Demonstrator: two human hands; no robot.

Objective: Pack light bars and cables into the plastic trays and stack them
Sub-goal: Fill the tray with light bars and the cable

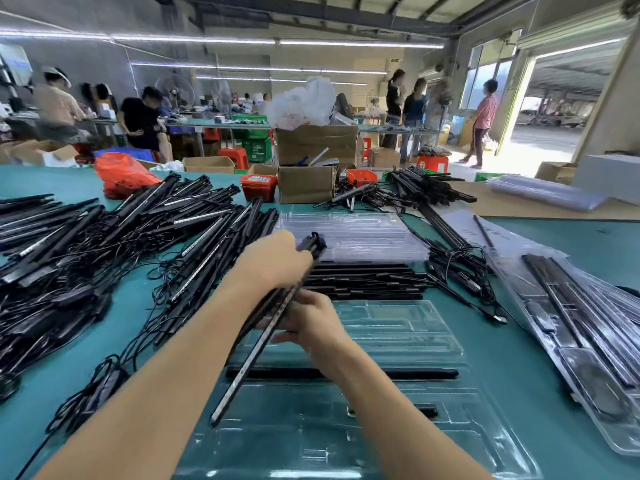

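Both hands are on the same light bar [266, 332] – left hand [277, 258] wrapped round its top end, right hand [311, 322] pinching it mid-length. It's tilted over the clear plastic tray [398, 341] on the green table [554, 358], which already has 1 black bar [381, 374] lying across it. Big tangled heap of bars and cables [104, 247] off to the left – packed trays [588, 341] on the right.

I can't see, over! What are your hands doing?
Both hands, left hand, right hand, gripping long black light bar over clear plastic tray. Nothing blocking.
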